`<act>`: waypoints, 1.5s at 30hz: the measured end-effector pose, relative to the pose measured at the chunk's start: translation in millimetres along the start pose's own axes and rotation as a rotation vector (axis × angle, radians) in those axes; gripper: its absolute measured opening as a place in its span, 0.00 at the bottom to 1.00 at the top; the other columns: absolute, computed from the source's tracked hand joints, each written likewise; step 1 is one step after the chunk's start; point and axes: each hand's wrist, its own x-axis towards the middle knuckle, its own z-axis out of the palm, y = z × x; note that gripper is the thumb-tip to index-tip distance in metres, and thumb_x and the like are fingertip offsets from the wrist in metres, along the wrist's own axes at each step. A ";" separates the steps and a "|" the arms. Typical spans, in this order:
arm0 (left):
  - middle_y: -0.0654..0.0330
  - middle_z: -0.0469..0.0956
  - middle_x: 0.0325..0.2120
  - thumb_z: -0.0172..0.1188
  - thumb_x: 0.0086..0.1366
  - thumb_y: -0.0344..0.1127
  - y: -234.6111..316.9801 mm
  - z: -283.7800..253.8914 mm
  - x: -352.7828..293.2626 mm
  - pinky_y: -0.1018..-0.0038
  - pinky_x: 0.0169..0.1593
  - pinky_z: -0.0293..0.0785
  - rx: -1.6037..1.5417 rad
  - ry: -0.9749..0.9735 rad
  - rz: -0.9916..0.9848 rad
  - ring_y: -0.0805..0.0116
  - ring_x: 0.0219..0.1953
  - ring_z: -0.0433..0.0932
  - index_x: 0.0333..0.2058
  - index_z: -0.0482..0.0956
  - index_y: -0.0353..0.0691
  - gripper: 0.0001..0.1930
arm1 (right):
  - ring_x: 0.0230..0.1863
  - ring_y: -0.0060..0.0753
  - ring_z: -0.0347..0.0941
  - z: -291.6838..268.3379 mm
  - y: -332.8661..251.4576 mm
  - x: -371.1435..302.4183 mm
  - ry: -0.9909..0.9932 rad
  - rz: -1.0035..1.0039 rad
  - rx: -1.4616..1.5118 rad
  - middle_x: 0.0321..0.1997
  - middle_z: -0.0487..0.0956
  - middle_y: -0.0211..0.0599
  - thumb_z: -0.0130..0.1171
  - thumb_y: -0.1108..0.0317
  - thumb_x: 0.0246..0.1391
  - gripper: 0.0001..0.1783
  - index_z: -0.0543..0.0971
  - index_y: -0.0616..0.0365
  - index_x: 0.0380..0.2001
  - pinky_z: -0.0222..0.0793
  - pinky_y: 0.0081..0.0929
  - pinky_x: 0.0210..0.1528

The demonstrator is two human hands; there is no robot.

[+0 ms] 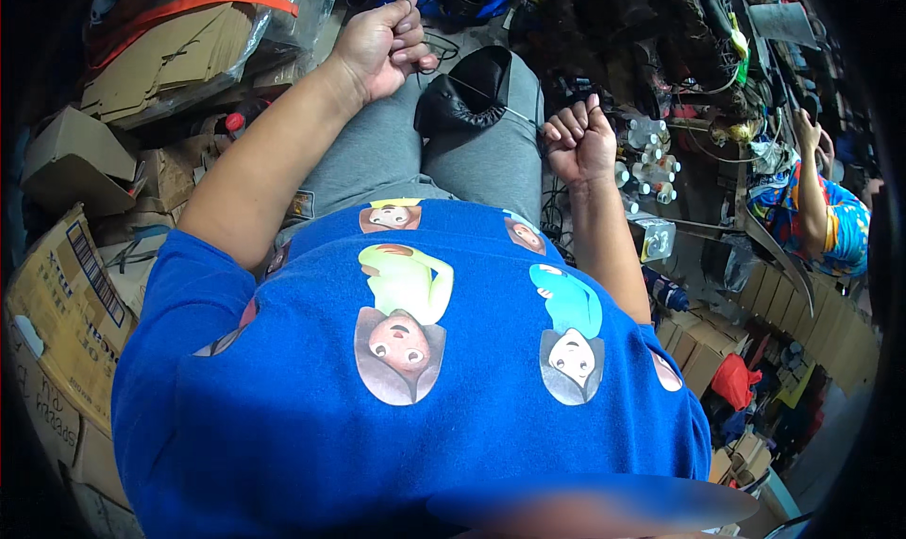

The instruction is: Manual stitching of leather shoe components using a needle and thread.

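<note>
Across my grey-trousered thighs lies a black glossy leather shoe upper (453,109), its opening facing up and one edge gathered in small pleats. A thin pale thread (519,116) runs from that pleated edge toward my right hand (582,143). The right hand is closed in a fist, to the right of the upper, and the thread leads into its fingers. My left hand (385,48) is raised beyond the upper on the left, also closed with curled fingers. Whatever it grips is too small to make out. Both hands are apart from the leather itself.
Flat cardboard stacks (175,62) and a cardboard box (75,166) crowd the left. Several small clear bottles (651,161) stand past my right hand. Another person (821,209) in a bright patterned shirt works at the far right. A red bag (734,381) lies behind.
</note>
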 end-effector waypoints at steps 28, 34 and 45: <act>0.55 0.72 0.38 0.65 0.51 0.36 -34.2 28.3 -39.9 0.67 0.47 0.70 1.779 -0.353 0.499 0.56 0.42 0.74 0.38 0.77 0.40 0.15 | 0.36 0.18 0.69 80.0 -20.0 22.7 -0.371 -0.300 -1.759 0.33 0.70 0.26 0.66 0.61 0.47 0.28 0.72 0.55 0.52 0.64 0.16 0.36; 0.57 0.72 0.37 0.64 0.53 0.35 -48.7 8.1 -15.7 0.67 0.44 0.70 1.611 -0.440 0.513 0.57 0.41 0.74 0.37 0.77 0.39 0.13 | 0.27 0.20 0.67 37.6 -9.1 42.9 -0.245 -0.234 -1.692 0.24 0.74 0.31 0.69 0.54 0.42 0.21 0.75 0.60 0.30 0.65 0.22 0.31; 0.56 0.76 0.38 0.62 0.55 0.38 -26.6 6.9 37.2 0.72 0.48 0.68 1.326 -0.412 0.417 0.66 0.43 0.74 0.43 0.75 0.36 0.18 | 0.27 0.26 0.70 59.7 4.5 15.5 -0.141 -0.477 -1.592 0.22 0.75 0.36 0.65 0.49 0.45 0.24 0.77 0.63 0.28 0.67 0.26 0.31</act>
